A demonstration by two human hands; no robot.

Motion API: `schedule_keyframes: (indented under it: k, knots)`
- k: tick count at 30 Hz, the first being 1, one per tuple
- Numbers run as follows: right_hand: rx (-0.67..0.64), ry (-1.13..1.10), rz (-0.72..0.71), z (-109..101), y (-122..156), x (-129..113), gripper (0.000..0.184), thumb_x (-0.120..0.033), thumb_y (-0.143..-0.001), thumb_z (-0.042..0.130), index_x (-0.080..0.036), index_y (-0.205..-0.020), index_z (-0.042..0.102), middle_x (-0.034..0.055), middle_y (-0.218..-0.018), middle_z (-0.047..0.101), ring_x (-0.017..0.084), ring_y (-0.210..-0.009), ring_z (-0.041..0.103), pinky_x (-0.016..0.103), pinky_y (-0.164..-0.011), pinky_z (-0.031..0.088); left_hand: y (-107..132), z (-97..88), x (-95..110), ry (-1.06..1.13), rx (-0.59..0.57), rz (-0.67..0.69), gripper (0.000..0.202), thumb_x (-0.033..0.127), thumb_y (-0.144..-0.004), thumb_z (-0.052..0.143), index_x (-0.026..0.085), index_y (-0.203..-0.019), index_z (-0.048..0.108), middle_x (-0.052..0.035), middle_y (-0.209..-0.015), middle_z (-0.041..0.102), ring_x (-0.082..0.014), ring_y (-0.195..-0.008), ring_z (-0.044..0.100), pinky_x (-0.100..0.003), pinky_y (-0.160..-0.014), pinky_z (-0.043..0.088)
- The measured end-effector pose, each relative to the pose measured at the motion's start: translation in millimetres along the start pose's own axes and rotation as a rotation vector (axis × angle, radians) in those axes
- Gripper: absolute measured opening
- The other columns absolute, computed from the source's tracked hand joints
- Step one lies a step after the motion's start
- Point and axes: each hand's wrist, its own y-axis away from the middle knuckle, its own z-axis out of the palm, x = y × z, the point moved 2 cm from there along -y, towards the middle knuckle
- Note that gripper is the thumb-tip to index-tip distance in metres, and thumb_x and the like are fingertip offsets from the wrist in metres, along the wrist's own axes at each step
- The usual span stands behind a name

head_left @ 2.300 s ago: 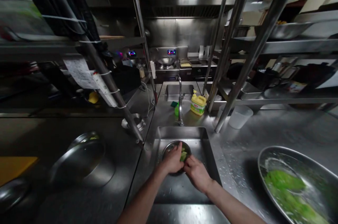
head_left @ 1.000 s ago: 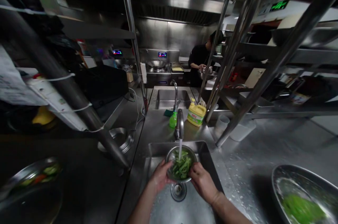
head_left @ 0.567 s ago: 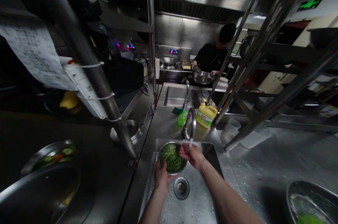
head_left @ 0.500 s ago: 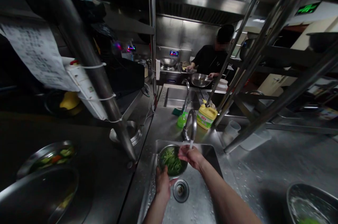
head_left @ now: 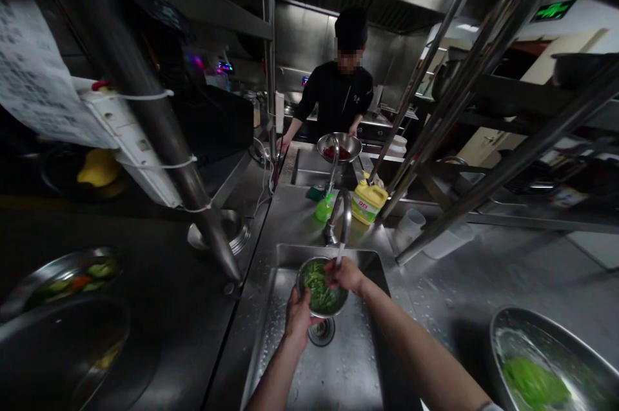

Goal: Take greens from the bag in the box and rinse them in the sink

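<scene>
Head-camera view of a stainless-steel bowl point(head_left: 330, 312) holding green vegetable pieces point(head_left: 316, 286), seen from above and behind the person's two forearms. The bowl sits in the near sink basin point(head_left: 333, 372), its lower edge overlapping the drain point(head_left: 322, 332); whether it rests on the basin floor or is held just above it cannot be told. Being round, the bowl has no long axis and points nowhere in particular, and the vegetable pieces lie in several directions, with no single line among them. The left hand point(head_left: 298, 319) is the nearer to the camera and lies at the bowl's lower left, its fingers clasped around the outer wall and rim. The right hand point(head_left: 344, 274) lies at the far right of the bowl, reaching in from the lower right with its fingers together across the rim, directly beneath the water stream point(head_left: 341, 255) from the faucet point(head_left: 344, 214); whether it grips the rim or only lies against it cannot be told. The two hands are apart, on opposite sides of the bowl. Beyond the sink, a co-worker point(head_left: 336, 91) in black handles a separate steel bowl point(head_left: 355, 145), well away from the person's own hands.
</scene>
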Motion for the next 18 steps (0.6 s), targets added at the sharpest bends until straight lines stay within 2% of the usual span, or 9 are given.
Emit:
schedule_keyframes:
  k: [2,6,9,11,15,18]
  knots:
    - [-0.007,-0.043,0.012,4,1,-1,0.025,-0.009,-0.074,0.051,-0.014,-0.092,0.068,0.0064,-0.077,0.073,0.017,-0.066,0.068,0.029,-0.066,0.06,2,1.5,-3,0.03,-0.008,-0.017,0.042,0.038,-0.096,0.055,0.028,-0.137,0.049,-0.0115,-0.135,0.067,-0.0233,-0.095,0.075,-0.032,-0.065,0.062]
    - [0.019,0.019,-0.026,0,4,-1,0.019,-0.01,-0.074,0.055,-0.014,-0.086,0.069,0.007,-0.077,0.072,0.018,-0.067,0.066,0.029,-0.065,0.058,6,4.1,-6,0.019,-0.026,-0.05,0.045,0.036,-0.096,0.057,0.028,-0.139,0.048,-0.0117,-0.135,0.067,-0.0232,-0.093,0.075,-0.03,-0.058,0.06]
    - [0.068,0.159,-0.134,-12,11,0,0.022,-0.007,-0.072,0.056,-0.016,-0.084,0.072,0.0066,-0.084,0.073,0.021,-0.086,0.068,0.029,-0.08,0.054,8,4.4,-5,0.007,-0.017,-0.071,0.049,0.035,-0.095,0.058,0.025,-0.143,0.046,-0.0135,-0.134,0.068,-0.0236,-0.09,0.075,-0.029,-0.054,0.058]
    - [0.074,0.252,-0.187,-19,17,3,0.02,-0.006,-0.073,0.056,-0.016,-0.08,0.072,0.0056,-0.085,0.073,0.02,-0.09,0.066,0.029,-0.084,0.05,10,4.5,-4,-0.008,-0.035,-0.067,0.049,0.034,-0.095,0.059,0.025,-0.142,0.048,-0.0144,-0.133,0.068,-0.0234,-0.088,0.075,-0.028,-0.053,0.057]
    - [0.056,0.383,-0.183,-20,27,15,0.011,-0.013,-0.075,0.066,-0.016,-0.084,0.073,0.0048,-0.083,0.073,0.018,-0.078,0.063,0.028,-0.077,0.046,13,5.5,-2,-0.038,-0.064,-0.045,0.044,0.033,-0.096,0.056,0.025,-0.139,0.049,-0.0143,-0.134,0.067,-0.0227,-0.087,0.075,-0.028,-0.052,0.057]
    - [-0.021,0.459,-0.167,-10,33,25,0.015,-0.018,-0.069,0.078,-0.018,-0.083,0.073,0.0039,-0.081,0.073,0.019,-0.076,0.062,0.029,-0.074,0.045,17,7.5,-4,-0.042,-0.072,-0.034,0.04,0.032,-0.097,0.055,0.024,-0.136,0.05,-0.0128,-0.127,0.071,-0.0228,-0.084,0.075,-0.029,-0.053,0.058]
